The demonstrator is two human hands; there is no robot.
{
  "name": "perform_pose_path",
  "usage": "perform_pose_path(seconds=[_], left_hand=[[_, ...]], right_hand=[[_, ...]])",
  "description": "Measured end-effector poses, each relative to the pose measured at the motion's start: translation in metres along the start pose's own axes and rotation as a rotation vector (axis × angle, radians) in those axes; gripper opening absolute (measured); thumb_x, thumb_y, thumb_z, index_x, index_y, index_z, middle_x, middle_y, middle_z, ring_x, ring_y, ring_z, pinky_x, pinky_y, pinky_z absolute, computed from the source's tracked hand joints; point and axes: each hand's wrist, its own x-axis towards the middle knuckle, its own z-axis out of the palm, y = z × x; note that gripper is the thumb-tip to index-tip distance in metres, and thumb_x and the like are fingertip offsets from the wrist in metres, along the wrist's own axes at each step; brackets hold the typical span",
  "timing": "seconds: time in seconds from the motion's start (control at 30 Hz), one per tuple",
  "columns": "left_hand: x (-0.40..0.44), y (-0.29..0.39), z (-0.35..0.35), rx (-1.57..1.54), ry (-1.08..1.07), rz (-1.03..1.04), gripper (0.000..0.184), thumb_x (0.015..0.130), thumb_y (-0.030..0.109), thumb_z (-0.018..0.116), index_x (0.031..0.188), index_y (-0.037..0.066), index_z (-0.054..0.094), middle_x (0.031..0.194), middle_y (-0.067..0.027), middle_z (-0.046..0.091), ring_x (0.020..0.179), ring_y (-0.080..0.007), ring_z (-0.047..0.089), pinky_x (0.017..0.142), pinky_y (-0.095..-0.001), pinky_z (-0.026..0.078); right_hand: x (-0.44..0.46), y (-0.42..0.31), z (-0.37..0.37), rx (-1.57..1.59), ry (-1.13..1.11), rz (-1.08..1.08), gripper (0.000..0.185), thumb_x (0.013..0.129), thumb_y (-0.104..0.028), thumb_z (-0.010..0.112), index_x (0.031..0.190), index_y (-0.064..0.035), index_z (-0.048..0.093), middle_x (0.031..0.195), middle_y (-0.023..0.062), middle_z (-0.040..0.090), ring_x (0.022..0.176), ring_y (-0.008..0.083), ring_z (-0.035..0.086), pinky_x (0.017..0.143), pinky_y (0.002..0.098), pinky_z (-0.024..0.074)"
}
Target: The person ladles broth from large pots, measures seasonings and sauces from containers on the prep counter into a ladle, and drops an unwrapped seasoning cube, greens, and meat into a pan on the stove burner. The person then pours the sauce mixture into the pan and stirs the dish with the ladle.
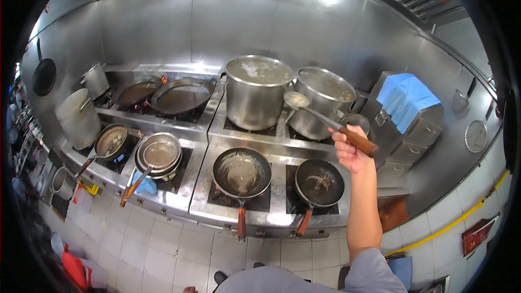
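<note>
My right hand (353, 149) is closed around the brown wooden handle of a ladle (297, 100), raised over the stove. The ladle's round bowl holds something pale and is in front of the gap between two large steel stockpots. The left stockpot (255, 100) contains cloudy liquid with pale foam; the right stockpot (315, 116) is also filled with liquid. Below are two dark frying pans with wooden handles: the left pan (241, 176) has pale liquid or residue inside, the right pan (320, 183) some brownish bits. Only a sliver of my left hand (190, 290) shows at the bottom edge, its fingers mostly hidden.
Two wide dark pans (183, 96) stand on the back left burners. Nearer are a small pan (112, 141) with pale pieces, stacked strainers (158, 152), and a tall pot (78, 119). A blue cloth (407, 97) covers a steel cabinet at right. A yellow hose (450, 225) runs along the wall.
</note>
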Motion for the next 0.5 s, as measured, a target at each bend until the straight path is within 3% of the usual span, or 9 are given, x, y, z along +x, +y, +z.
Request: perform_pose_path(seconds=[0.1, 0.13, 0.17, 0.27, 0.37, 0.47, 0.5], left_hand=[[0.0, 0.007, 0.003, 0.067, 0.043, -0.043, 0.043, 0.087, 0.026, 0.052, 0.122, 0.001, 0.045, 0.103, -0.0206, 0.058, 0.068, -0.0355, 0.063, 0.055, -0.0454, 0.054], [-0.002, 0.008, 0.004, 0.05, 0.081, -0.027, 0.039, 0.087, 0.024, 0.054, 0.118, 0.001, 0.048, 0.092, -0.0174, 0.061, 0.059, -0.0309, 0.063, 0.047, -0.0418, 0.053], [-0.003, 0.01, 0.004, 0.046, 0.072, -0.037, 0.039, 0.088, 0.025, 0.054, 0.119, 0.002, 0.048, 0.095, -0.0169, 0.061, 0.06, -0.03, 0.063, 0.049, -0.04, 0.053], [-0.019, 0.027, 0.011, 0.059, 0.094, -0.058, 0.039, 0.088, 0.026, 0.054, 0.119, 0.003, 0.049, 0.097, -0.0156, 0.061, 0.063, -0.0284, 0.063, 0.05, -0.0381, 0.053], [-0.022, 0.033, 0.016, 0.08, 0.07, -0.069, 0.039, 0.087, 0.027, 0.055, 0.118, 0.003, 0.05, 0.098, -0.0143, 0.062, 0.066, -0.0286, 0.064, 0.051, -0.0375, 0.052], [-0.025, 0.036, 0.021, 0.103, 0.069, -0.073, 0.04, 0.087, 0.027, 0.055, 0.119, 0.003, 0.05, 0.098, -0.0148, 0.061, 0.066, -0.0289, 0.064, 0.051, -0.0377, 0.052], [-0.027, 0.037, 0.023, 0.102, 0.068, -0.075, 0.04, 0.087, 0.027, 0.055, 0.119, 0.003, 0.05, 0.098, -0.0148, 0.061, 0.066, -0.0289, 0.064, 0.051, -0.0377, 0.052]], right_hand=[[-0.021, 0.051, -0.029, 0.109, -0.03, 0.054, 0.047, 0.092, -0.024, 0.045, 0.123, 0.011, 0.043, 0.076, 0.0055, 0.048, 0.049, 0.0102, 0.041, 0.04, 0.0241, 0.0369], [-0.027, 0.069, -0.038, 0.122, -0.026, 0.078, 0.053, 0.091, -0.025, 0.045, 0.129, 0.0112, 0.04, 0.077, 0.0052, 0.048, 0.048, 0.01, 0.04, 0.04, 0.0246, 0.0368], [-0.033, 0.088, -0.046, 0.177, -0.034, 0.131, 0.051, 0.091, -0.024, 0.044, 0.129, 0.0101, 0.04, 0.078, 0.0063, 0.048, 0.048, 0.0112, 0.041, 0.041, 0.0254, 0.0376], [-0.046, 0.14, -0.075, 0.22, 0.064, 0.24, 0.038, 0.09, -0.023, 0.049, 0.119, 0.0025, 0.047, 0.075, 0.0067, 0.047, 0.048, 0.0111, 0.041, 0.039, 0.0243, 0.0369], [-0.056, 0.182, -0.077, -0.121, 0.268, 0.264, 0.029, 0.084, -0.021, 0.058, 0.103, -0.0035, 0.045, 0.073, 0.005, 0.05, 0.049, 0.0105, 0.043, 0.034, 0.0244, 0.0324], [-0.066, 0.212, -0.079, -0.441, 0.281, 0.358, 0.057, 0.081, -0.013, 0.058, 0.132, 0.0013, 0.037, 0.068, 0.0059, 0.052, 0.053, 0.0137, 0.05, 0.046, 0.0257, 0.0414], [-0.071, 0.217, -0.089, -0.621, 0.231, 0.413, 0.067, 0.08, -0.007, 0.058, 0.14, 0.0011, 0.03, 0.081, 0.0062, 0.058, 0.063, 0.0119, 0.054, 0.059, 0.0256, 0.0453]])
